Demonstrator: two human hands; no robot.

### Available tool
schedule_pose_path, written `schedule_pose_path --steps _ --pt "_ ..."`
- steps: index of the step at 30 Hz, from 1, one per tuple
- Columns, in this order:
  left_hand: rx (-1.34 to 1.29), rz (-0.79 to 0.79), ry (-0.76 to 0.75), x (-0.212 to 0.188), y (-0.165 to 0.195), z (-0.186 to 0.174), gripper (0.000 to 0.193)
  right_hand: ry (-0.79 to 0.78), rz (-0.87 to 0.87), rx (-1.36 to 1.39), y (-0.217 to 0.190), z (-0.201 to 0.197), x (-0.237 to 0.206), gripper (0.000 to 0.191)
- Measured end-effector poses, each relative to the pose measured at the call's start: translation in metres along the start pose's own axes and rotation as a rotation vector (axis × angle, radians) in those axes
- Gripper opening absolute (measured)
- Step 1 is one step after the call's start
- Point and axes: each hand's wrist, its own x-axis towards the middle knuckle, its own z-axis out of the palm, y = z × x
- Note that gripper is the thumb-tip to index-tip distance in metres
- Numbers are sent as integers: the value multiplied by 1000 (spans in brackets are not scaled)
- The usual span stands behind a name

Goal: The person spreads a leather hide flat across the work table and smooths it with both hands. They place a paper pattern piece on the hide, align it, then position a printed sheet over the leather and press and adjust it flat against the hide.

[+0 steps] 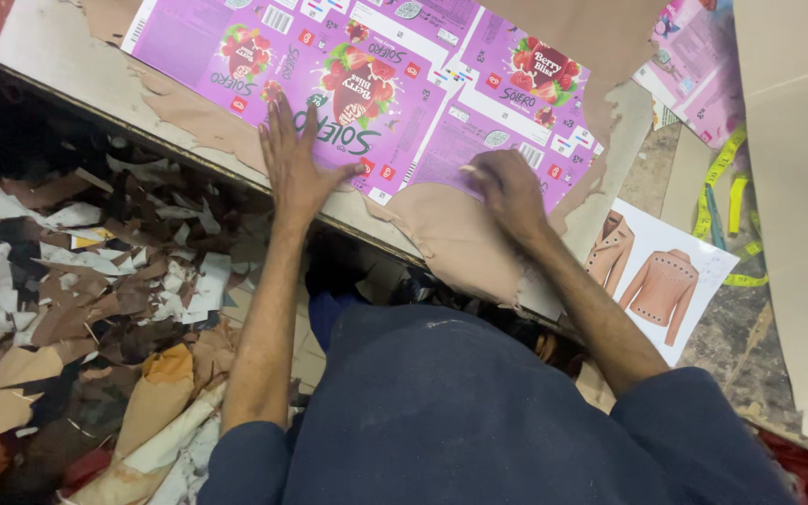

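Note:
A large purple printed cardboard sheet (423,89) with berry pictures lies flat on the worktable (58,65). My left hand (296,159) presses flat on its near edge, fingers spread. My right hand (507,192) is closed around a small pale marking tool whose tip shows at the thumb side, on the sheet's near edge. Under the right hand lies a tan piece of leather-like material (455,238) that hangs over the table's front edge.
A printed picture of two tan jackets (661,271) lies at the right, beside a yellow measuring tape (727,196). Brown card sheets (797,187) lie at the far right. Several paper and leather scraps (95,281) cover the floor at the left.

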Motion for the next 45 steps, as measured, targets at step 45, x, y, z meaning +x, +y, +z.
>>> schedule_pose_path --steps 45 --pt "-13 -42 -108 -7 -9 8 143 -681 -824 -100 -32 52 85 26"
